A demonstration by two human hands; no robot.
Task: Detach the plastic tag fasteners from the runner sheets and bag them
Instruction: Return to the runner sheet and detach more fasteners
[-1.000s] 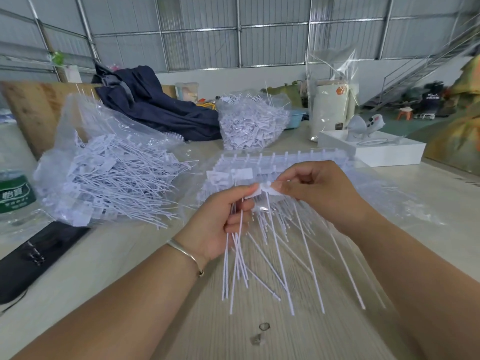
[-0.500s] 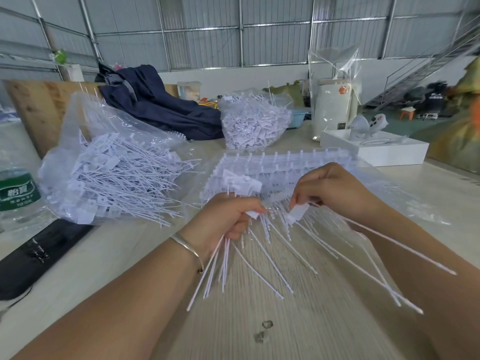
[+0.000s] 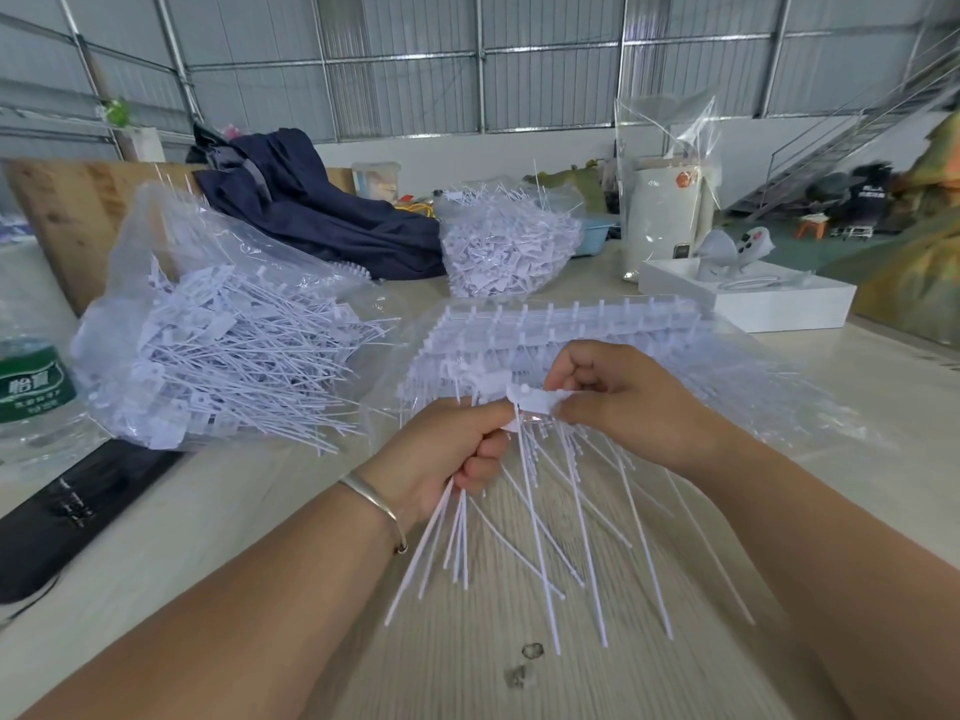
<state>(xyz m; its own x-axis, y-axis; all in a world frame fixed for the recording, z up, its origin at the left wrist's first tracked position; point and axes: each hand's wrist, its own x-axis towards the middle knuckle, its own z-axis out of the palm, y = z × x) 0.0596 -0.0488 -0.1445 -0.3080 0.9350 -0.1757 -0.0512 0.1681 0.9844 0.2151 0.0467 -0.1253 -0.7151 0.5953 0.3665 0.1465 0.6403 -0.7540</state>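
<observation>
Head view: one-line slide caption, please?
Left hand holds detached fasteners while right hand pinches another tag.

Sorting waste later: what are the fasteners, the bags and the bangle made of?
Fasteners: white plastic, matte, thin flexible stems. Bags: clear plastic film, glossy and crinkled. Bangle on the left wrist: apparently silvery metal, by its shine.

wall (image 3: pixel 415 59): corrugated grey metal | staircase (image 3: pixel 852 142): right | table (image 3: pixel 208 522): pale wood

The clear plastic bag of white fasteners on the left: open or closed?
Open: the clear plastic bag gapes, with white fastener stems poking out its mouth.
</observation>
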